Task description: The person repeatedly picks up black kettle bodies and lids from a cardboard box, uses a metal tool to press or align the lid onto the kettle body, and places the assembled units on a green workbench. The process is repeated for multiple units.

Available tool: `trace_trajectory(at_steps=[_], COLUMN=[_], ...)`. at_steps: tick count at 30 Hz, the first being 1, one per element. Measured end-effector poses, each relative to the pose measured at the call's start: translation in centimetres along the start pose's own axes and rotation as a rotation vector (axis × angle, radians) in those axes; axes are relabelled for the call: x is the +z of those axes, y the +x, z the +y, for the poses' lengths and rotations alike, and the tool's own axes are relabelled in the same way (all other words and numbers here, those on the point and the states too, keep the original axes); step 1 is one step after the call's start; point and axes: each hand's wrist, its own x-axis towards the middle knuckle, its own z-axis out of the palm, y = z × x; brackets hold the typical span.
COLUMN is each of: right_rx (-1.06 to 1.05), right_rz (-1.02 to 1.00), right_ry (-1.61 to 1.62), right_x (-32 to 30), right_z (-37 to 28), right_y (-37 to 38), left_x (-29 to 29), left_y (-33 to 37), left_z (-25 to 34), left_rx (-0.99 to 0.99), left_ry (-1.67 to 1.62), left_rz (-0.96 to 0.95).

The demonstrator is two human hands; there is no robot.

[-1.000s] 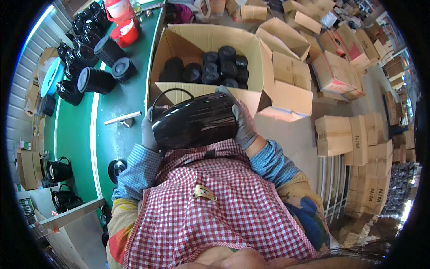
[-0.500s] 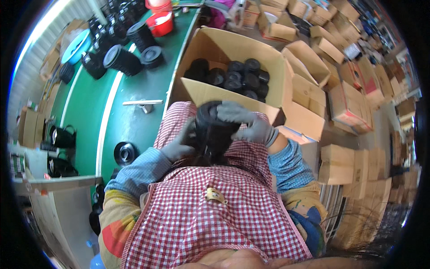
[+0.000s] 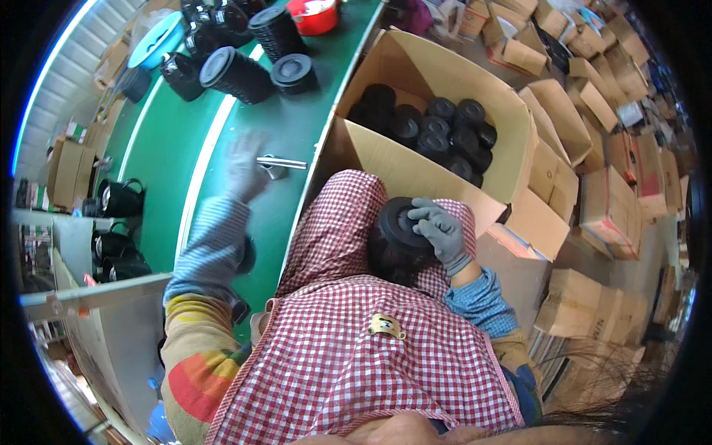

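1 black cylinder under right hand; left hand over belt.

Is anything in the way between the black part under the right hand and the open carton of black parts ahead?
Nothing visible. The right hand holds the black round part just short of the carton's near wall, which it would have to clear.

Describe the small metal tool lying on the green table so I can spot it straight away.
Find the green table that runs beside the big open cardboard box. Near the box's closest corner, just past the blurred left hand, lies the small silvery metal tool. It is the only thin, shiny piece there; the other things on the table are bulky black round containers.
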Motion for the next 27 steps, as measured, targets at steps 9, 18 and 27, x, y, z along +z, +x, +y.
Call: trace_trajectory(at_steps=[9,18,27], right_rx=[-0.353,0.088,0.216], right_rz=[0.200,-0.210,-0.196], right_ry=[-0.658,-0.667,-0.494], right_x=[-3.9,-5.8,-6.5], right_z=[-6.0,-9.8,-6.4], right_y=[6.7,6.3,3.2], left_x=[-3.0,-5.7,-4.1], left_y=[3.5,6.4,5.2], left_z=[-0.4,16.9,19.4], left_rx=[-0.116,0.386,0.357], left_ry=[-0.088,-0.657,-0.598], left_rz=[-0.546,-0.561,-0.686])
